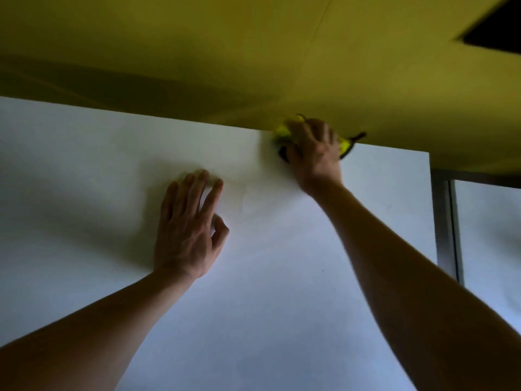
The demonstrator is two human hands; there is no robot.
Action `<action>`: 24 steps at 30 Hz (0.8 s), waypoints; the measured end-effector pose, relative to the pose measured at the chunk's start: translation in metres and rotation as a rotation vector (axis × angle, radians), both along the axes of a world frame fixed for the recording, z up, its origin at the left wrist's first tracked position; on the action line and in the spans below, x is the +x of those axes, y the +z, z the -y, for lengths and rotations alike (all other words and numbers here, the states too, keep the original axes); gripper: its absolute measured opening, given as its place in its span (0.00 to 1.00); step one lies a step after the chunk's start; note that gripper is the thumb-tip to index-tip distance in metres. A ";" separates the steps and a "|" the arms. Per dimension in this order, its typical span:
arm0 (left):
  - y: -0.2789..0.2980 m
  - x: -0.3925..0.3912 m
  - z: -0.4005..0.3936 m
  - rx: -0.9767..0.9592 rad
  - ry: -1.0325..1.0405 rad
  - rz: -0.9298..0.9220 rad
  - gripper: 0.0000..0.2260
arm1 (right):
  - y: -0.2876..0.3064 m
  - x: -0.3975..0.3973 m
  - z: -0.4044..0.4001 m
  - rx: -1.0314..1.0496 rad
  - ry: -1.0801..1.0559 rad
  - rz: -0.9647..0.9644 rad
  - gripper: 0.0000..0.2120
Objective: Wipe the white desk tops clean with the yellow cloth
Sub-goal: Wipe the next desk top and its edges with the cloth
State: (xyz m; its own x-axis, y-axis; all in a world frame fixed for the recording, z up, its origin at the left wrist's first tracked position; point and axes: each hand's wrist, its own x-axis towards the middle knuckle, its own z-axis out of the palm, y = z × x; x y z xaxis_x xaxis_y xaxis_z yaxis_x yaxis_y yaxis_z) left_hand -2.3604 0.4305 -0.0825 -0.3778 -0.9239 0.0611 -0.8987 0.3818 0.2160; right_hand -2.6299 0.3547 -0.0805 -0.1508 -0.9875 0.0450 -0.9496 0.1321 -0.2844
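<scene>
A white desk top (282,306) fills most of the view, smooth and bare, shaded bluish toward its near part and paler toward its far edge. Along that far edge stands a yellow partition (253,52), dim and olive in the low light, with a thin seam running up it and a dark opening at its upper right corner. At the desk top's far edge, right against the foot of the partition, the right hand (315,150) presses down on the yellow cloth (282,134), fingers curled over it so that only bright bits with dark trim show at either side; the hand is blurred. The left hand (189,230) rests flat on the desk top nearer its middle, fingers straight and spread, holding nothing. Past the desk top's right edge runs a grey metal post (448,227), and beyond it another white surface (490,235).
</scene>
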 end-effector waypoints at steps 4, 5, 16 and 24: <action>-0.003 0.000 0.000 -0.002 0.000 0.002 0.28 | 0.002 -0.062 -0.020 0.017 -0.139 -0.010 0.21; -0.003 -0.001 0.000 -0.004 0.001 0.006 0.28 | 0.001 -0.060 -0.017 0.028 -0.173 -0.011 0.21; -0.003 0.000 -0.001 -0.023 0.002 0.023 0.29 | -0.004 0.103 0.037 -0.034 0.110 0.059 0.21; 0.005 -0.032 -0.007 0.009 0.114 0.065 0.25 | -0.005 -0.049 -0.012 -0.007 -0.025 0.018 0.29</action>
